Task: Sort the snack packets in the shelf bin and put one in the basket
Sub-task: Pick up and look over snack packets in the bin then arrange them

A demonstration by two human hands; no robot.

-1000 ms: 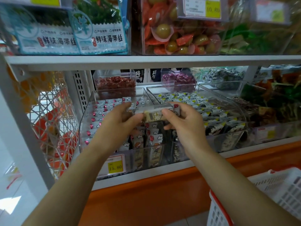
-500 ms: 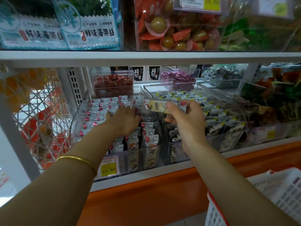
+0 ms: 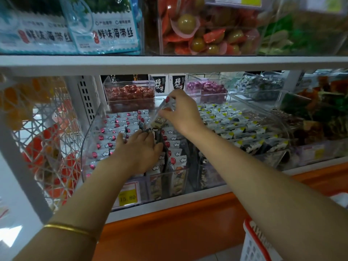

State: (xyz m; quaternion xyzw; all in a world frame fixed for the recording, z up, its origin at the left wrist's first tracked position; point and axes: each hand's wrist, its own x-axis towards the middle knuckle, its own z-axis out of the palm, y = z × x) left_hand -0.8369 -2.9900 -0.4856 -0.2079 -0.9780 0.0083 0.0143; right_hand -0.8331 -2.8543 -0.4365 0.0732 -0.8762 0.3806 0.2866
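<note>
a snack packet (image 3: 161, 117) is pinched in the right hand (image 3: 181, 113) above the shelf bin (image 3: 90, 129); packets (image 3: 113, 136) are pressed by the flat, open-fingered left hand (image 3: 138, 147).

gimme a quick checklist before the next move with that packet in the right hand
1. Right hand grips snack packet: ok.
2. Left hand rests on packet rows in clear bin: ok.
3. Packet's lower end free of the rows: cannot tell.
4. White basket in view, lower right: ok.
5. Room inside basket: cannot tell, only a corner shows.
</note>
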